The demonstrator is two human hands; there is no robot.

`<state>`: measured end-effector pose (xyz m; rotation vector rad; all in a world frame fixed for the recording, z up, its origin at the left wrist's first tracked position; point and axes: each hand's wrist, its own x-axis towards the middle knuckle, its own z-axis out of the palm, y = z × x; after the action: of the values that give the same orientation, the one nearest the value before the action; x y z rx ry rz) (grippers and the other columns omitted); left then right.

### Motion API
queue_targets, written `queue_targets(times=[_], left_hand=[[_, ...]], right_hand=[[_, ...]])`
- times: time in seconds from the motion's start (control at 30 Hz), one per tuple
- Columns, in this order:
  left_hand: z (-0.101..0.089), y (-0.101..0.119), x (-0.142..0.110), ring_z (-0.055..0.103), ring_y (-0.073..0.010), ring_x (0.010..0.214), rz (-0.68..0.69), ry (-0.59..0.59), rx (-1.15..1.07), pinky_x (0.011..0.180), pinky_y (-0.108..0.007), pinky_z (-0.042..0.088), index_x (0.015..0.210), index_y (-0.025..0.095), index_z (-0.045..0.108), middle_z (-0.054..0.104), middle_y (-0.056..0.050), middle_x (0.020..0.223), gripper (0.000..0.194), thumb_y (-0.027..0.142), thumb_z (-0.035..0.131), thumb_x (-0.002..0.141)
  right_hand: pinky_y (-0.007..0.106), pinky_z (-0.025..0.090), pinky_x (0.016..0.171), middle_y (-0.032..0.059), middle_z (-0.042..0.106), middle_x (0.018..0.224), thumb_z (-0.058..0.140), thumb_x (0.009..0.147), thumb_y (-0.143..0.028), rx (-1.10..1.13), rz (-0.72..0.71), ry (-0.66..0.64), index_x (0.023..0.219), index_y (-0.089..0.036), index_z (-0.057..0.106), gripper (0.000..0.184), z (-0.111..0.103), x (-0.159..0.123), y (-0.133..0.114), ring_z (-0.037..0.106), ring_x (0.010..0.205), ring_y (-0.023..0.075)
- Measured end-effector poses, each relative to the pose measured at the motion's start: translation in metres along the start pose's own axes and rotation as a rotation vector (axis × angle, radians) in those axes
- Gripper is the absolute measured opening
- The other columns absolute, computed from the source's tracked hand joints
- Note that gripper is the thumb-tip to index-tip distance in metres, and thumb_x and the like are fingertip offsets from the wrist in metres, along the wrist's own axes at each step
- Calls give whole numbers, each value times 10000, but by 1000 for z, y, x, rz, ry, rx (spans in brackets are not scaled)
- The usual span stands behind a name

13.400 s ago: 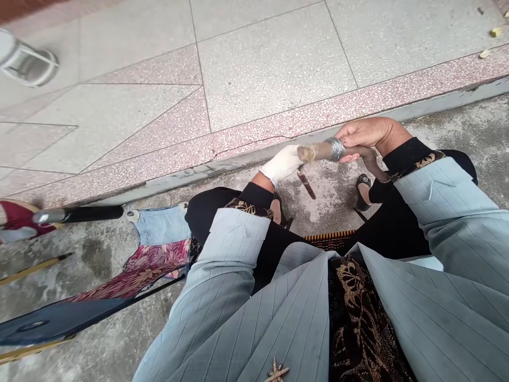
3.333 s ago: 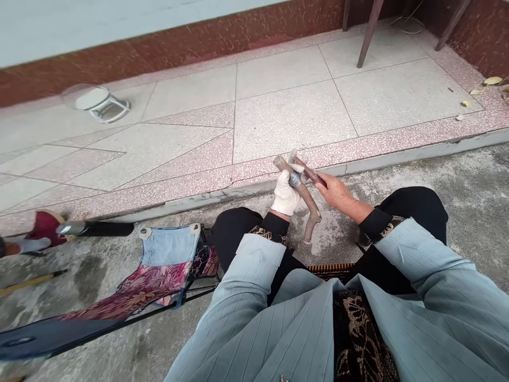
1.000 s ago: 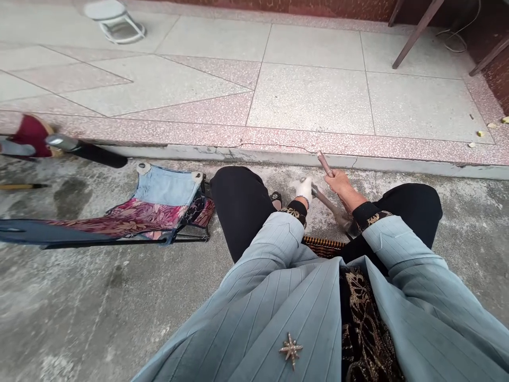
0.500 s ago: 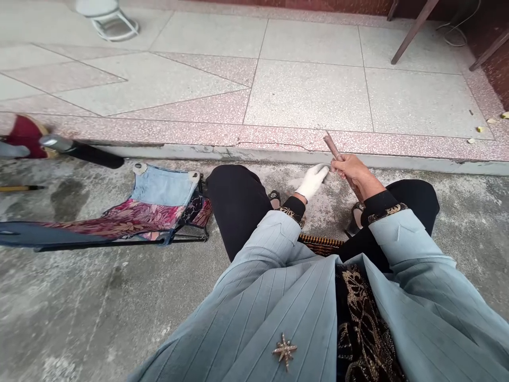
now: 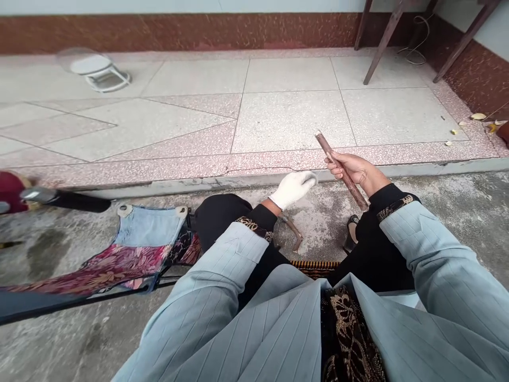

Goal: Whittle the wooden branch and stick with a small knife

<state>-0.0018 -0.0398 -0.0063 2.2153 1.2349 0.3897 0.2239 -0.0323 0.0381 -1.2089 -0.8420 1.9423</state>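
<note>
My right hand is bare and wrapped round a brown wooden stick, which slants from upper left to lower right above the ground. The stick's pale cut end points towards the raised step. To its left is my left hand in a white knitted glove, its thumb and fingers pinched together. What it pinches is too small to make out; a faint thin line shows near the fingertips, towards the stick. Below the gloved hand, a curved brown piece lies on the concrete between my feet, partly hidden by my sleeve.
A low folding chair with denim and flowered cloth stands at my left. Behind it is a black-handled tool. The tiled step runs across in front, with a white stool at left and wooden legs at right.
The hands have moved apart, the gloved left one going left. More of the stick shows below my right hand. The view has tilted up, and the curved brown piece has come into sight.
</note>
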Motion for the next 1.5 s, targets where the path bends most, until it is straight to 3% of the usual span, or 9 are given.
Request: queue_targets(times=[0.2,0.33,0.5,0.73,0.83,0.97,1.17,1.37,1.5], left_hand=[[-19,5,11,759,-257,1020,159,-140,463,831,-330,531,1178,207,778,813,-93,1129,357,339,466,1067],[-43,3,25,761,-265,977,212,-143,616,762,-328,501,1185,198,776,803,-111,1125,387,351,433,1088],[-58,-6,50,743,-228,1041,318,-223,574,811,-293,480,1195,249,792,806,-55,1136,345,372,497,1065],[-45,-15,71,729,-186,997,361,-369,293,807,-262,470,1190,250,800,812,-15,1101,345,364,520,1023],[-37,-26,76,722,-182,953,310,-407,117,817,-269,488,1157,190,797,810,-36,1077,363,349,506,1009],[-23,-34,74,702,-186,985,280,-524,-39,877,-280,513,1167,121,775,803,-96,1149,342,285,555,964],[-7,-24,55,698,-192,898,206,-486,-49,825,-285,501,1138,163,778,799,-50,1025,389,420,533,977],[-6,-19,44,702,-191,866,325,-490,81,780,-274,482,1059,220,801,809,-39,981,380,408,481,981],[-12,-20,43,687,-172,813,397,-535,171,732,-268,450,1005,243,802,803,-19,952,354,353,466,981]], right_hand=[[243,344,575,8,526,692,589,1067,-243,-838,-21,199,837,-158,588,245,-9,22,-3,439,580,110],[284,349,651,47,604,760,621,1036,-281,-1417,14,19,824,-151,644,250,-4,30,-1,523,700,159],[271,372,682,47,657,852,603,1030,-277,-1521,54,-341,897,-145,668,198,9,26,3,545,752,161],[268,344,648,13,565,787,606,1013,-370,-1391,-64,-681,876,-160,621,251,9,16,1,495,708,149],[267,326,646,-1,530,770,619,969,-405,-1290,-87,-589,873,-168,609,256,4,8,-2,475,694,143],[276,296,652,-13,492,741,638,906,-451,-1228,-125,-236,816,-183,560,293,3,-3,-2,444,676,137],[298,294,663,-14,492,684,673,872,-379,-1195,-154,245,741,-180,558,264,-6,-3,2,443,673,138],[295,335,661,46,649,785,711,928,-333,-1343,-15,365,860,-139,713,205,-17,16,8,555,733,166],[302,368,680,129,739,922,693,1007,-377,-1603,106,273,1033,-110,792,286,-15,27,14,640,829,220]])
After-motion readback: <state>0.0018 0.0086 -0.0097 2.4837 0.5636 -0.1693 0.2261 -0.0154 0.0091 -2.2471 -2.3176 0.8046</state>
